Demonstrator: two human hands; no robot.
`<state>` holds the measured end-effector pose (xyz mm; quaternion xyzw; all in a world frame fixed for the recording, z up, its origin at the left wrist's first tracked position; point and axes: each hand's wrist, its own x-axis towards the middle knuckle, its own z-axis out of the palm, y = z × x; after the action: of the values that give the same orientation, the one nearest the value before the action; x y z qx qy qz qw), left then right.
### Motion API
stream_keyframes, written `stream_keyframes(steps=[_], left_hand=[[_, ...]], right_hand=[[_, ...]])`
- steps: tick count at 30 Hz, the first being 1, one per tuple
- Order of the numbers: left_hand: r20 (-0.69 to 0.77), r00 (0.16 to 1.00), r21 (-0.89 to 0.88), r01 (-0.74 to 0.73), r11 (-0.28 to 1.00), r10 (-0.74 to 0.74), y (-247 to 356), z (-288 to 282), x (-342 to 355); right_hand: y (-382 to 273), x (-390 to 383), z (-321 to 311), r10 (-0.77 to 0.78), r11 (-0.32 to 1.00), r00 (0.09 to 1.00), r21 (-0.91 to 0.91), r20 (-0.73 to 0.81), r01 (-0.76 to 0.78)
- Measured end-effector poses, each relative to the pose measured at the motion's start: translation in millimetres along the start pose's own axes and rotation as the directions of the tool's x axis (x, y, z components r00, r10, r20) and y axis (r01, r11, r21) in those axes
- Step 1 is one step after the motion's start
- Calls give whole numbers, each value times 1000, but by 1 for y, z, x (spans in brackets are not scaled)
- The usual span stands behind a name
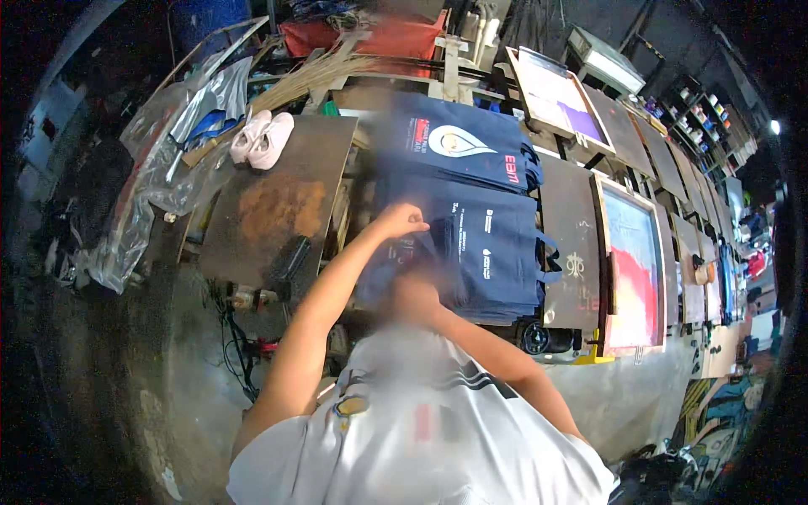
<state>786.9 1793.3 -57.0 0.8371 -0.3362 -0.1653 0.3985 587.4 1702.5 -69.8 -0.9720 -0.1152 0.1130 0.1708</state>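
Two stacks of navy fabric tote bags lie side by side on the bench in front of me. The nearer stack [497, 240] carries small white print, and its dark handles stick out to the right. On the farther stack [484, 143] is a large white drop-shaped print with red lettering. My left hand [401, 220] is closed over the left part of the nearer stack, fingers curled together; what they pinch is hidden. Close below it, a fold of navy fabric [412, 248] shows. My right hand [412, 293] is over the near edge of that stack, too blurred to read its fingers.
Pink shoes [263, 139] sit on a brown board [278, 198] to the left, beside crumpled clear plastic [160, 198]. At right, a framed printing screen with red ink [633, 265] rests on the bench; another screen with purple [560, 97] lies farther back.
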Motion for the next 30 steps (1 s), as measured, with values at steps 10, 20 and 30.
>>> stream_keyframes(steps=[10,20,30], left_hand=[[-19,999,-10,43,999,-43,-6,4,0],[-237,969,-450,-175,876,71,-18,-22,-71],[60,987,147,-155,977,148,-26,-21,-159]], right_hand=[[-2,-11,-38,-25,961,940,-267,-339,-71],[44,-6,-39,276,939,685,340,-674,-44],[69,2,-40,346,847,760,532,-551,0]])
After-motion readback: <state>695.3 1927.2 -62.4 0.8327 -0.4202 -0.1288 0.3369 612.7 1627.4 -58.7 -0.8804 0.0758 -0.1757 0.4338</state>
